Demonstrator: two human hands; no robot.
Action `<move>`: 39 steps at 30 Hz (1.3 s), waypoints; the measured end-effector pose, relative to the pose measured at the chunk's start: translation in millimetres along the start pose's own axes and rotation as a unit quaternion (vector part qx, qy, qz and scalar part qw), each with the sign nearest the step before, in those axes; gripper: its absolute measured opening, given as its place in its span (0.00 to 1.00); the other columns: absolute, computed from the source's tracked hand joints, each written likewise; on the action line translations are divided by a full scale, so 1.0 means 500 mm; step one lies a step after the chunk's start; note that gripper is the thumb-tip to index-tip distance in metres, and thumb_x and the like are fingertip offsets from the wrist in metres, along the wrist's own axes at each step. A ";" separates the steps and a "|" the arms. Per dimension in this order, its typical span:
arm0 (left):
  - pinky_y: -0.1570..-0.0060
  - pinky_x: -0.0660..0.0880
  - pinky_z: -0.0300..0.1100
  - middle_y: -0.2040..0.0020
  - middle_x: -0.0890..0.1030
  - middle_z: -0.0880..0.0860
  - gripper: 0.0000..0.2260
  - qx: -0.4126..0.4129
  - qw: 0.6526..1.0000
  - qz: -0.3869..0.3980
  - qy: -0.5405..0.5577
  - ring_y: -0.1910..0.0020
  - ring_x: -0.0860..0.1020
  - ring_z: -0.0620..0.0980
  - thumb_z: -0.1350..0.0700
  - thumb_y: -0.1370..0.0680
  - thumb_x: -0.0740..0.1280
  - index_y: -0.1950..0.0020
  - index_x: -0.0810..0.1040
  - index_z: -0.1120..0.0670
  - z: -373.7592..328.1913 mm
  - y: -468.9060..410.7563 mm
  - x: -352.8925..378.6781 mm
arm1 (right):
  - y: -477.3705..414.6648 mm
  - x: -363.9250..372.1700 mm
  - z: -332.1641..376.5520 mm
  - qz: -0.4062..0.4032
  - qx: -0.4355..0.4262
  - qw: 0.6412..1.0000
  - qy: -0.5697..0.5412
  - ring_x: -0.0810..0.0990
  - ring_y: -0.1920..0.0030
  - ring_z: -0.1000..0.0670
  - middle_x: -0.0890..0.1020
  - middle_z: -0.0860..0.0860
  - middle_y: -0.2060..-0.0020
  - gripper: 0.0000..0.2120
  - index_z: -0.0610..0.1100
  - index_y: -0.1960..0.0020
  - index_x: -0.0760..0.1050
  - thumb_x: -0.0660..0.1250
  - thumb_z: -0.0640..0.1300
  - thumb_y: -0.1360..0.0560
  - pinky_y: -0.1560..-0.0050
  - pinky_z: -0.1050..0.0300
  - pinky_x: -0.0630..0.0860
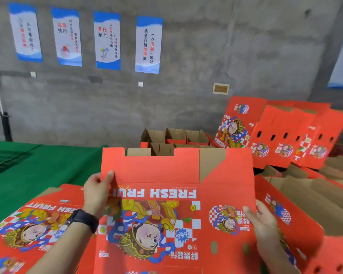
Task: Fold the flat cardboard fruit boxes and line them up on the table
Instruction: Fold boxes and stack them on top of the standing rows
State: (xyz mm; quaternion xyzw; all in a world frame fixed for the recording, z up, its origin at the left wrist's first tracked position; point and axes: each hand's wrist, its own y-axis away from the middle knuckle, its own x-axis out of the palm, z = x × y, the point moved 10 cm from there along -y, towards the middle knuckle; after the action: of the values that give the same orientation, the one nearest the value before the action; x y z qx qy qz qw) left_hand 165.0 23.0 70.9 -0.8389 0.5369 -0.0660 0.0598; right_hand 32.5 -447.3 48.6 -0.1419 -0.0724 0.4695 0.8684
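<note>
a packing workshop: bare concrete wall point(186, 56) with work-slogan posters point(148, 44), green-covered bench point(28, 175), stacks of red fruit boxes point(285, 135).

Bare forearms, no sleeves; black wristband point(83, 218) on L wrist.
</note>
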 end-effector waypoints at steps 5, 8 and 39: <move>0.68 0.72 0.43 0.67 0.74 0.57 0.14 -0.065 0.996 0.010 0.061 0.71 0.73 0.53 0.52 0.19 0.62 0.63 0.70 0.56 0.049 0.042 0.044 | -0.002 -0.029 -0.022 0.003 -0.020 0.987 0.157 0.75 0.36 0.43 0.77 0.43 0.36 0.20 0.43 0.31 0.70 0.65 0.35 0.23 0.32 0.46 0.68; 0.65 0.72 0.46 0.67 0.73 0.57 0.14 -0.066 0.995 0.015 0.075 0.70 0.72 0.53 0.54 0.19 0.61 0.64 0.69 0.56 0.067 0.077 0.050 | 0.014 -0.023 -0.030 0.006 -0.004 0.960 0.281 0.60 0.25 0.43 0.62 0.42 0.25 0.36 0.40 0.22 0.52 0.67 0.38 0.24 0.26 0.47 0.57; 0.56 0.78 0.43 0.56 0.85 0.57 0.13 0.065 0.942 0.328 -0.015 0.59 0.82 0.52 0.50 0.36 0.77 0.56 0.84 0.55 -0.038 0.141 0.133 | -0.042 0.102 0.126 0.178 -0.112 0.938 0.274 0.76 0.78 0.56 0.77 0.53 0.79 0.23 0.46 0.71 0.66 0.59 0.55 0.21 0.71 0.57 0.70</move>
State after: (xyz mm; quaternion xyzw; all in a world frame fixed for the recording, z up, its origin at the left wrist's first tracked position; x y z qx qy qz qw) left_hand 126.2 -67.4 80.4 -0.6118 0.7758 -0.0650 0.1400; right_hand 60.9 -404.6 114.6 -0.3723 0.1428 0.5477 0.7356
